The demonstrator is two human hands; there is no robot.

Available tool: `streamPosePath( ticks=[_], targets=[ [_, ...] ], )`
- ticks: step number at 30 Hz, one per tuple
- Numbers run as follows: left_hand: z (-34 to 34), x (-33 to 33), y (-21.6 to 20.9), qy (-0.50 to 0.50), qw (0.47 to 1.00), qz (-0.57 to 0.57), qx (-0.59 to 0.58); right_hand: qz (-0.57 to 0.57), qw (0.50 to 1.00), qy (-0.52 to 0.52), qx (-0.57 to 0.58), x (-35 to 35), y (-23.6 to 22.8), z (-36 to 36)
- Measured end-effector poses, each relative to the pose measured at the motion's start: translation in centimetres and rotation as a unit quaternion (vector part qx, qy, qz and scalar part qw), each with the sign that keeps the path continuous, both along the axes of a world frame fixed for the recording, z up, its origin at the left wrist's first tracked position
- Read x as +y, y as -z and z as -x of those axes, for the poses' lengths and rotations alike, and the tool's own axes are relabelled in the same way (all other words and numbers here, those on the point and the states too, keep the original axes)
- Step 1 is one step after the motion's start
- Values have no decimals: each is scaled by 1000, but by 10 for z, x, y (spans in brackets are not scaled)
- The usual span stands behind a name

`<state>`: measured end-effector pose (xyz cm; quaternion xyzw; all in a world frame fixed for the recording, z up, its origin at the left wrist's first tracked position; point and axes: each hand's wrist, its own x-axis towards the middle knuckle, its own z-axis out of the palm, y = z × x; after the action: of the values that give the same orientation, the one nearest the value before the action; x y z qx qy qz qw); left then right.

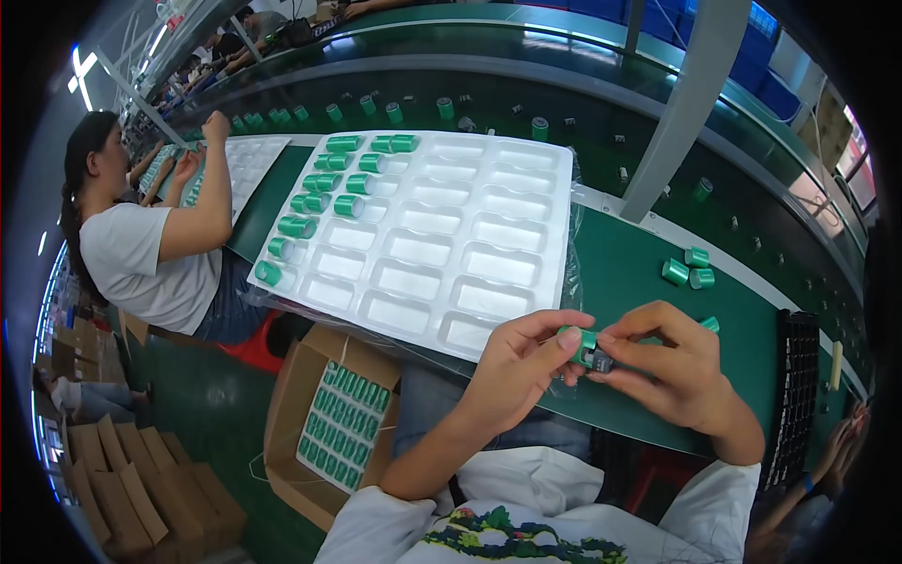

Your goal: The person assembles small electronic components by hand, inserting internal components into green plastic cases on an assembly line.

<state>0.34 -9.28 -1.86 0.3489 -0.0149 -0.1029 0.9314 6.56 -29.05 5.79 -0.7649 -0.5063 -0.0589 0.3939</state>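
Over the near edge of the green table, my left hand (526,362) pinches a green cylinder (580,344) between thumb and fingers. My right hand (672,362) grips a small dark grey part (602,361) at the cylinder's right end; whether it sits inside the cylinder or only touches it I cannot tell. Just left of my hands lies a large white moulded tray (442,244) with rows of oblong pockets. Green cylinders (319,182) fill pockets along its left side. To the right, several loose green cylinders (693,273) stand or lie on the table, one partly behind my right hand.
A conveyor belt (507,94) carrying scattered green cylinders and small dark parts runs behind the table. A slanted grey post (691,103) rises beside it. Black racks (797,385) stand at right. Below, an open carton (282,451) holds a filled tray. A co-worker (155,226) sits at left.
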Motion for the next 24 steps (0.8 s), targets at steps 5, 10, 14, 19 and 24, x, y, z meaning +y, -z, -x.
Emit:
streamPosePath(
  ticks=[5,10,14,19,24],
  targets=[
    [2,7,-5,37,997,-71,12,32,995,-26,86,-3,-10,0],
    [1,5,-6,26,993,-115,-6,8,997,1,-79,6,4,1],
    [14,-12,-19,-7,985,-171,-35,-5,989,-5,-148,7,9,1],
    [8,-9,-7,29,983,-171,-54,13,981,-32,-189,12,12,7],
    [12,3,-15,71,976,-182,-93,-24,974,-18,-225,12,14,11]
  ],
)
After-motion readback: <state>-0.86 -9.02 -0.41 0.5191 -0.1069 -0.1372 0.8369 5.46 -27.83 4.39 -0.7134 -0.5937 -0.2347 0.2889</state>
